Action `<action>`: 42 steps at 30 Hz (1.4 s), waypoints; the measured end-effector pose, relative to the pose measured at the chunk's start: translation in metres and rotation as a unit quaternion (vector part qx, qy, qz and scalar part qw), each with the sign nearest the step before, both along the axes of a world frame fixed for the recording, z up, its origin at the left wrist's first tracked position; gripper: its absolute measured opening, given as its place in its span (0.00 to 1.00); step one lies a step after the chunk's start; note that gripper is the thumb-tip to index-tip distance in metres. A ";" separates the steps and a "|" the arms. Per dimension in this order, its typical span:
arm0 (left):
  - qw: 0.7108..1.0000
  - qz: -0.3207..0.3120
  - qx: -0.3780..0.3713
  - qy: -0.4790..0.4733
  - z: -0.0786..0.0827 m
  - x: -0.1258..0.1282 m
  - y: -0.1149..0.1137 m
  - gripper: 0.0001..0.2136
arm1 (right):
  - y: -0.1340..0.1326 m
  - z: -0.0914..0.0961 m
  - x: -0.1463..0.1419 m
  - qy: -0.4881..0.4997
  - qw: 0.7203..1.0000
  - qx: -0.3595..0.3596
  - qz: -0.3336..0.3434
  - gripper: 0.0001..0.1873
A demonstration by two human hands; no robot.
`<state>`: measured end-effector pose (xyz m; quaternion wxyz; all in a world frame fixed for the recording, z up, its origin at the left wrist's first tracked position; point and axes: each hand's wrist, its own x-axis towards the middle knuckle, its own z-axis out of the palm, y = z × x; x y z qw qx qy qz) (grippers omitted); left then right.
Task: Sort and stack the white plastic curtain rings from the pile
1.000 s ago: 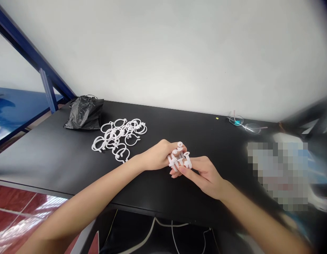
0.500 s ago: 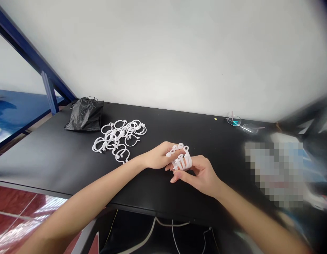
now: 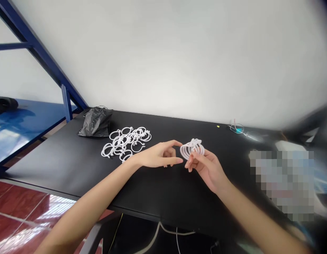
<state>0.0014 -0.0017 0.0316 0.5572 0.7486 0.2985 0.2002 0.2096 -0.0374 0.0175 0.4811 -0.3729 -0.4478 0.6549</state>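
Observation:
My right hand (image 3: 205, 166) grips a stacked bunch of white plastic rings (image 3: 192, 149) just above the black table (image 3: 60, 158). Its fingers are pinched round the bunch's lower edge. My left hand (image 3: 159, 156) hovers right beside it, index finger and thumb stretched toward the bunch and almost touching it, nothing in its grasp. A loose pile of several more white rings (image 3: 126, 141) lies on the table to the left of my left hand.
A crumpled black plastic bag (image 3: 96, 121) sits at the table's back left. A pair of glasses (image 3: 239, 128) lies near the wall at the back right. Blue metal framing (image 3: 65, 102) stands at left. Cables (image 3: 163, 231) hang under the table's front edge.
The bunch of rings has passed from both hands into my right hand alone and turned so the rings face me. My left hand has let go and opened. The view shifted slightly right.

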 end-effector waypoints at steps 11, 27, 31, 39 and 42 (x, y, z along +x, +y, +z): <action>0.825 0.331 0.331 0.316 -0.033 -0.166 0.008 0.26 | -0.002 0.000 -0.004 -0.032 0.999 0.003 -0.030 0.15; 0.871 0.202 0.328 0.306 -0.043 -0.127 0.024 0.39 | 0.002 -0.003 -0.001 -0.055 0.998 0.024 -0.028 0.16; 0.875 0.193 0.332 0.294 -0.045 -0.116 0.026 0.39 | 0.002 -0.002 0.000 -0.062 0.997 0.024 -0.025 0.16; 0.885 0.156 0.354 0.258 -0.045 -0.073 0.030 0.37 | 0.004 -0.007 0.001 -0.084 0.995 0.032 -0.033 0.17; 0.888 0.146 0.360 0.245 -0.045 -0.057 0.032 0.36 | 0.006 -0.009 0.001 -0.086 0.994 0.042 -0.044 0.17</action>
